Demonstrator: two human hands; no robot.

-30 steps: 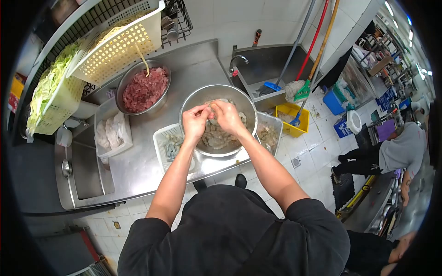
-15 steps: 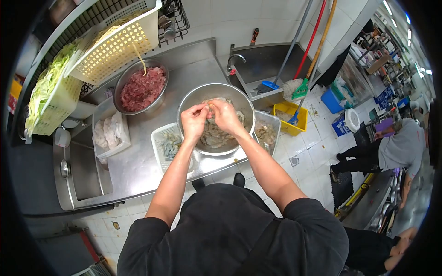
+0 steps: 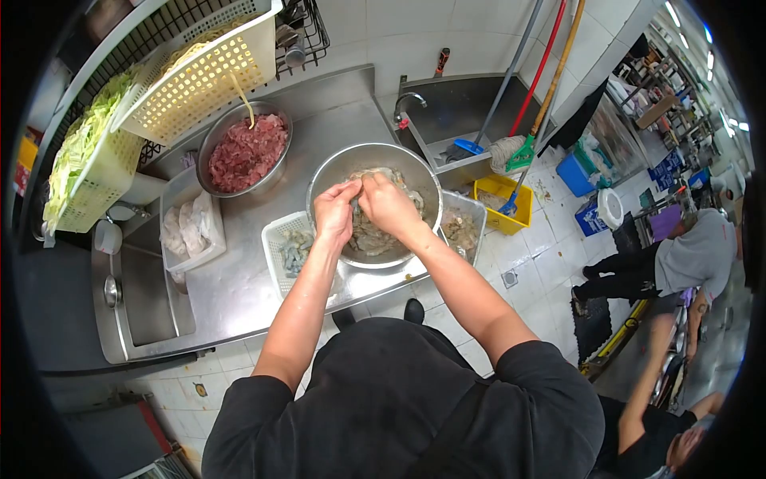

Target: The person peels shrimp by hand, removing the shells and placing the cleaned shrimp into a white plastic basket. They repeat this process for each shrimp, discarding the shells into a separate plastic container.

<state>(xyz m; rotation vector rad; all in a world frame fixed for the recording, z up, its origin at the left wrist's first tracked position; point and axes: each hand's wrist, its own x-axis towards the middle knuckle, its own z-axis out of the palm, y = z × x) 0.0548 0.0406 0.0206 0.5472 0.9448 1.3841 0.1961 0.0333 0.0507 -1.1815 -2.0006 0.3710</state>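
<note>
A large metal bowl (image 3: 317,177) full of greyish raw shrimp (image 3: 372,239) stands at the counter's front edge. Over it, my left hand (image 3: 333,212) and my right hand (image 3: 391,206) meet, fingertips pinched together on a shrimp that the fingers mostly hide. Just left of the bowl sits a white perforated basket (image 3: 271,238) holding blue-grey peeled shrimp (image 3: 296,252). On the right, partly behind the bowl, a clear plastic tub (image 3: 481,214) contains brownish shrimp scraps (image 3: 459,230).
A metal bowl of raw red meat (image 3: 247,156) and a tub of pale meat (image 3: 191,227) stand left on the steel counter (image 3: 231,295). Vegetable baskets (image 3: 100,172) hang above. Mops lean by the sink (image 3: 471,104); two people are at the right.
My hands have drawn closer together and turned slightly, covering what showed between the fingers. At the lower right, a person's arm has swung up into view.
</note>
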